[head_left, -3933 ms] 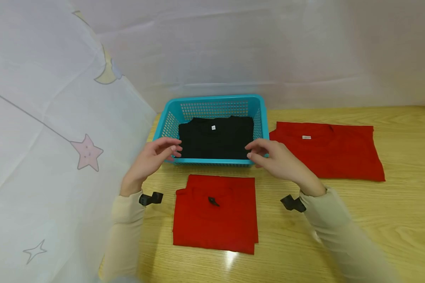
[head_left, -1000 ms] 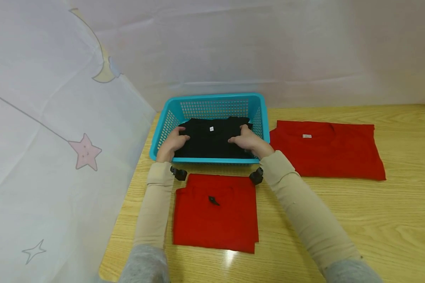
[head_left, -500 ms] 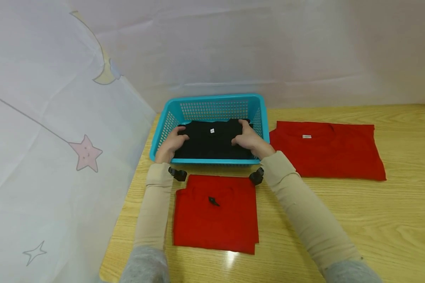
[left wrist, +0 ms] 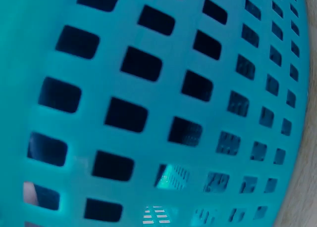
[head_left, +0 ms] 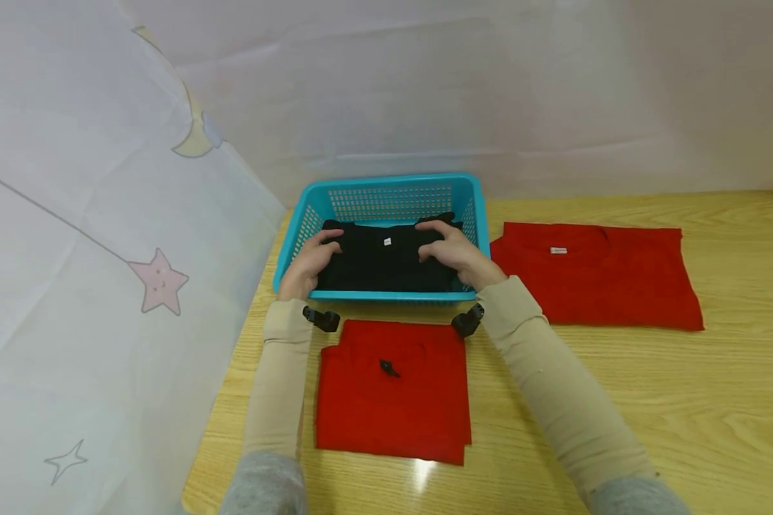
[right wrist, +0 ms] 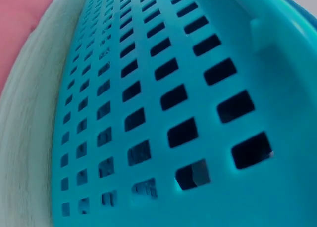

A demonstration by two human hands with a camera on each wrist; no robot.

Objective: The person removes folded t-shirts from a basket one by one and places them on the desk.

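Observation:
A folded black T-shirt (head_left: 380, 265) with a small white neck label lies in the blue plastic basket (head_left: 393, 295). Inside the basket's left end, my left hand (head_left: 310, 263) holds the shirt's left side, thumb and forefinger bent over the cloth. My right hand (head_left: 457, 254) grips its right side in the same way. The other fingers are hidden down between cloth and basket wall. Behind the shirt's right shoulder a bit of dark cloth (head_left: 447, 216) shows. Both wrist views are filled by the perforated basket wall (left wrist: 163, 98), with black behind its holes.
A folded red T-shirt (head_left: 393, 408) with a black neck label lies on the wooden table (head_left: 618, 400) in front of the basket. Another red T-shirt (head_left: 605, 286) lies right of it. White sheets (head_left: 425, 86) hang behind and at the left.
From above the basket's front corners, both hands have reached down inside to the black T-shirt's sides. Its back edge has shifted slightly toward me, showing dark cloth behind. The red shirts have stayed put.

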